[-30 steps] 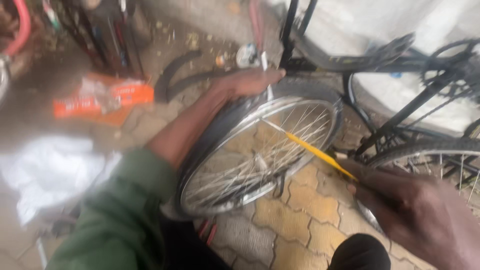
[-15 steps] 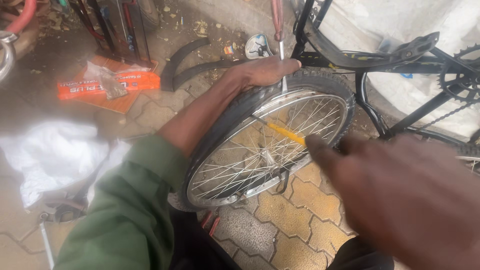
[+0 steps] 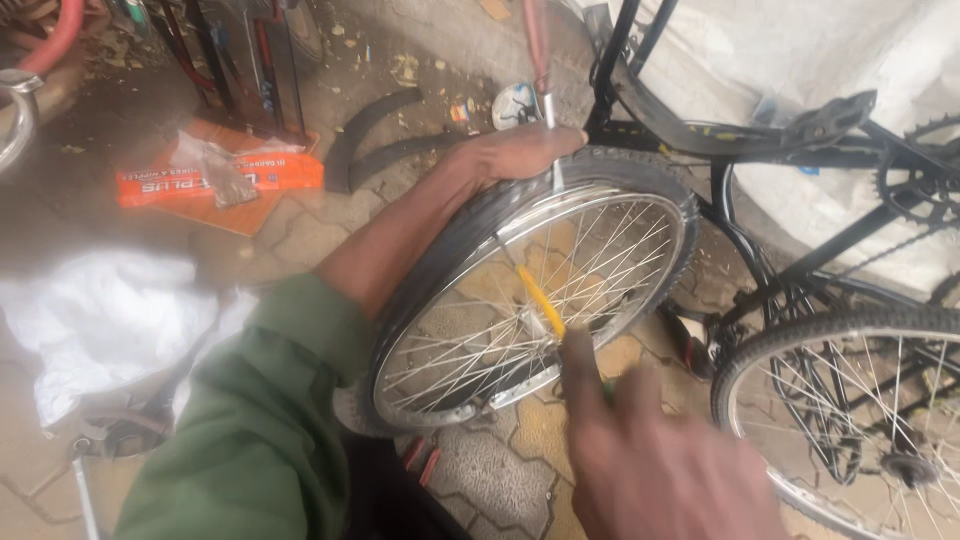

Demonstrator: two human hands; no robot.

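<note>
Your right hand (image 3: 665,470) now sits closer to you than half a second ago, its fingers clamped on the yellow tool (image 3: 540,300), whose tip reaches into the spokes. Farther off, your left hand (image 3: 515,152) keeps its fingers curled over the tyre of the wheel (image 3: 530,300), standing on the paving.

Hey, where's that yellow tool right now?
In the head view, the yellow tool sits centre frame, poking in among the spokes of the loose bicycle wheel, just above the right hand; the left hand grips the tyre's top.
</note>
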